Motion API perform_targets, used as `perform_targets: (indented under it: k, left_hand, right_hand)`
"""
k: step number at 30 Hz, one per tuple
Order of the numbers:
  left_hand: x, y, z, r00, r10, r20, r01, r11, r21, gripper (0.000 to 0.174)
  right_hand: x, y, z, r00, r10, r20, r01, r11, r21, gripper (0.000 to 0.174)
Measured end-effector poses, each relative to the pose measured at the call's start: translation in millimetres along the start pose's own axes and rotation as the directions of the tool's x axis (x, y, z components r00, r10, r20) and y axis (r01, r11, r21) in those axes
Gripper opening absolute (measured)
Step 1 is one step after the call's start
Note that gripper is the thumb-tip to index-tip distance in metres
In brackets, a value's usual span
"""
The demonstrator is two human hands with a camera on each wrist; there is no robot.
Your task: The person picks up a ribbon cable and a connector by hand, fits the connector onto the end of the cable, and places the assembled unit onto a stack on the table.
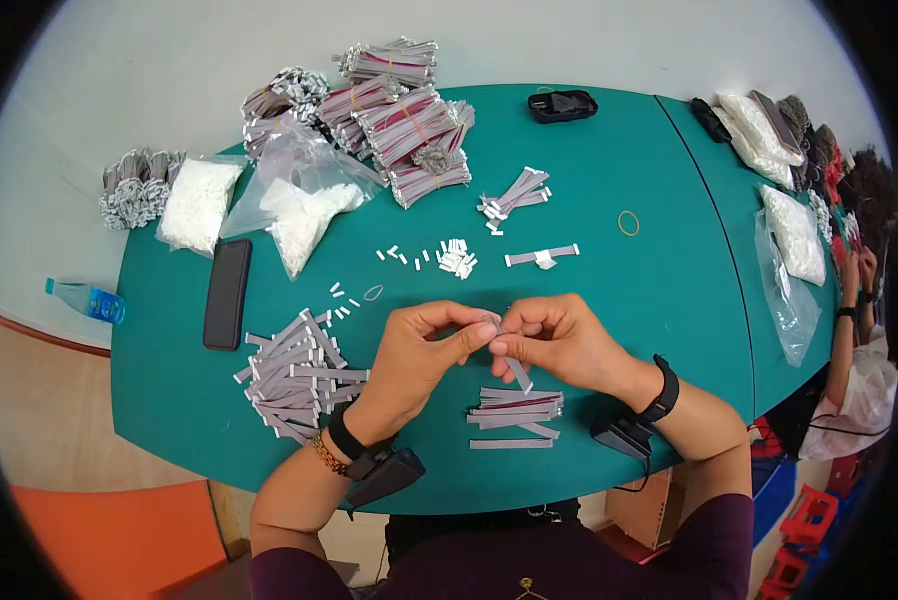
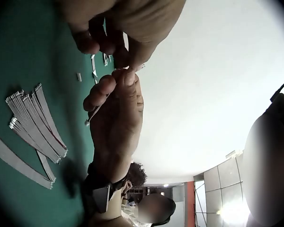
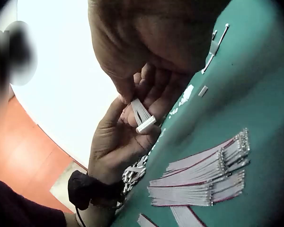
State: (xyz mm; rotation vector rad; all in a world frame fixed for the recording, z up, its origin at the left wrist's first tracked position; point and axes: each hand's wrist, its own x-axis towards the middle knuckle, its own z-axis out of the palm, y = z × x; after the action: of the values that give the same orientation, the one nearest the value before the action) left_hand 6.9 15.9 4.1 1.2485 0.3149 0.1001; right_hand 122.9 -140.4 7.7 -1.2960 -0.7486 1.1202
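My left hand [image 1: 419, 350] and right hand [image 1: 569, 345] meet above the table, fingertips together. Between them is a short grey ribbon cable [image 1: 518, 374], pinched by thumb and fingers of both hands. Its white connector [image 3: 146, 124] shows below the fingertips in the right wrist view; the other end is hidden in the pinch. Below the hands lies a small row of ribbon cables [image 1: 514, 408], some with a red edge. Beyond the fingers are a pile of small white connector pieces [image 1: 457, 259] and a single cable with a white tag [image 1: 544, 258].
A loose heap of cables [image 1: 294, 380] lies by the left forearm. Bundled cables [image 1: 404, 125] are stacked at the back, near bags of white pieces [image 1: 201, 205]. A phone [image 1: 228, 295] lies left, a black pouch [image 1: 563, 105] far back. Another person's arm [image 1: 845, 330] is at right.
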Motion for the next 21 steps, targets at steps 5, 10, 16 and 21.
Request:
perform_targets:
  k: [5,10,16,21]
  left_hand:
    - [-1.5,-7.4,4.5,0.997,0.037,-0.065,-0.037,0.999,0.013,0.013]
    - [-1.8,-5.6,7.9,0.999,0.025,-0.038,-0.027,0.998,-0.051,0.013]
    - [-1.7,-11.1,6.4,0.998,0.057,-0.030,-0.060,0.995,-0.084,0.014]
    - [-0.6,-7.9,4.7,0.999,-0.010,0.034,0.015,0.988,-0.157,0.016]
  right_hand:
    - [1.0,2.6,0.3,1.000,0.010,-0.013,-0.010,1.000,-0.021,0.015]
    - [0.5,3.6,2.1,1.000,0.007,-0.016,-0.008,0.999,-0.043,0.016]
    - [1.8,2.6,1.0,0.999,0.028,-0.017,-0.029,0.999,-0.032,0.014]
    - [1.6,4.5,-0.5,1.000,0.025,-0.007,-0.025,0.999,-0.025,0.013]
